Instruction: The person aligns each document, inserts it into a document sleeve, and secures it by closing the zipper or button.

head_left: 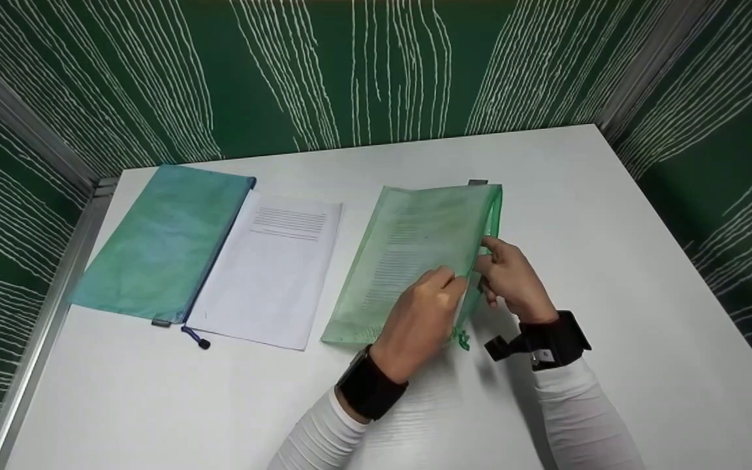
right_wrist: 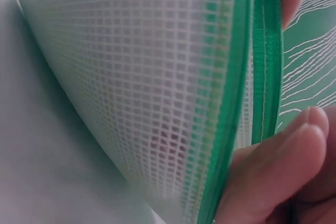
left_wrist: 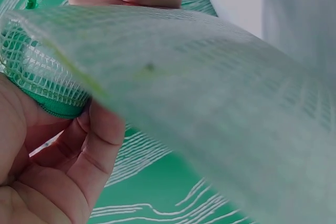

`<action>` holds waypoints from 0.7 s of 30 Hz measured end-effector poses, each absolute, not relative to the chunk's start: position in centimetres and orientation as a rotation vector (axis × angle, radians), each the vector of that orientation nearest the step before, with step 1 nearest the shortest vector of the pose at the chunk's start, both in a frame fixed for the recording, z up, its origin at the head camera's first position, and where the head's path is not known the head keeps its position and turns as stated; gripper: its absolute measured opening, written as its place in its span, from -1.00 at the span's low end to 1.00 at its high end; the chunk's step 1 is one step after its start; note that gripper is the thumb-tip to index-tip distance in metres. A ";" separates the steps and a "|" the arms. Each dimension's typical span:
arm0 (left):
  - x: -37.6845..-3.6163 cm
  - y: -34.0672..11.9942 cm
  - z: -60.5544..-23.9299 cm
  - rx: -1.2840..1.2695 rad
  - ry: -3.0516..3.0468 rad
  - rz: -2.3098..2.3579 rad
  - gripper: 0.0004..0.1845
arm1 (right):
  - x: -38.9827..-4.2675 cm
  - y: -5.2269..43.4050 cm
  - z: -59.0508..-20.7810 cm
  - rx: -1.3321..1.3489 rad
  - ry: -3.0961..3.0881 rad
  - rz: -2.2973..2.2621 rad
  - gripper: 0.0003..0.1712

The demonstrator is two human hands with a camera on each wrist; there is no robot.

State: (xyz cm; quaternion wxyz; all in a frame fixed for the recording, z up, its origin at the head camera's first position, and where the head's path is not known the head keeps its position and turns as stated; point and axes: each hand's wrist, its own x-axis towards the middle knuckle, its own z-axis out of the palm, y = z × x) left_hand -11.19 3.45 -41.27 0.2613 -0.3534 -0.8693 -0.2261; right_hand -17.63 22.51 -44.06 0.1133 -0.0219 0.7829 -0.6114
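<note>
A green translucent mesh zipper pouch point(head_left: 415, 241) lies on the table with printed paper showing through it. Its zipper side gapes along the right. My left hand point(head_left: 422, 320) pinches that side's edge near the lower corner, and in the left wrist view the fingers point(left_wrist: 102, 135) are at the green zipper band point(left_wrist: 60, 109). At the opening is my right hand point(head_left: 513, 277), its index finger stretched to the edge. In the right wrist view, some of its fingers pass behind the near zipper strip point(right_wrist: 231, 103), and a reddish patch shows through the mesh.
To the left lies a blue-green zipper pouch point(head_left: 167, 241) with a dark blue zipper and pull point(head_left: 196, 338). White paper sheets point(head_left: 265, 274) lie along its right side. Green walls with white lines surround the white table point(head_left: 624, 261) at the back and sides.
</note>
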 end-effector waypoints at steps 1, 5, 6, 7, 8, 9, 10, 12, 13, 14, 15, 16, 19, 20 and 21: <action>-11.2 3.4 -41.3 -0.951 -2.352 -0.627 -0.83 | -17.6 22.5 -44.1 -0.068 2.306 -1.798 -0.49; -11.5 3.2 -41.2 -0.935 -2.333 -0.793 -0.88 | -17.7 22.4 -44.2 -0.075 2.345 -1.802 -0.50; -11.6 3.1 -41.2 -0.927 -2.326 -0.848 -0.88 | -17.7 22.4 -44.1 -0.075 2.352 -1.797 -0.52; -11.7 3.0 -41.2 -0.918 -2.319 -0.898 -0.89 | -17.7 22.4 -44.0 -0.077 2.356 -1.791 -0.54; -11.8 2.9 -41.2 -0.908 -2.310 -0.950 -0.89 | -17.6 22.4 -43.9 -0.080 2.361 -1.780 -0.57; -11.9 2.8 -41.2 -0.893 -2.304 -0.991 -0.88 | -17.6 22.5 -43.7 -0.087 2.367 -1.770 -0.60; -12.0 2.6 -41.2 -0.877 -2.300 -1.024 -0.88 | -17.5 22.5 -43.5 -0.099 2.377 -1.758 -0.63; -12.2 2.4 -41.0 -0.845 -2.295 -1.070 -0.87 | -17.2 22.7 -42.9 -0.138 2.406 -1.727 -0.67; -12.2 2.2 -41.0 -0.832 -2.294 -1.092 -0.86 | -17.0 22.8 -42.6 -0.168 2.428 -1.710 -0.68; -12.3 2.1 -40.9 -0.818 -2.292 -1.115 -0.85 | -16.8 22.9 -42.4 -0.207 2.459 -1.688 -0.70; -12.3 1.9 -40.8 -0.807 -2.292 -1.131 -0.84 | -16.6 23.0 -42.0 -0.255 2.491 -1.667 -0.73; -12.4 1.8 -40.7 -0.799 -2.291 -1.146 -0.84 | -16.3 23.1 -41.7 -0.313 2.522 -1.648 -0.76; -12.5 1.5 -40.5 -0.783 -2.296 -1.174 -0.82 | -15.6 23.4 -41.0 -0.575 2.599 -1.591 -0.88; -12.5 1.4 -40.5 -0.779 -2.296 -1.180 -0.81 | -15.4 23.5 -40.8 -0.684 2.605 -1.572 -0.88; -12.5 1.3 -40.4 -0.775 -2.295 -1.187 -0.81 | -15.2 23.6 -40.5 -0.796 2.599 -1.553 -0.85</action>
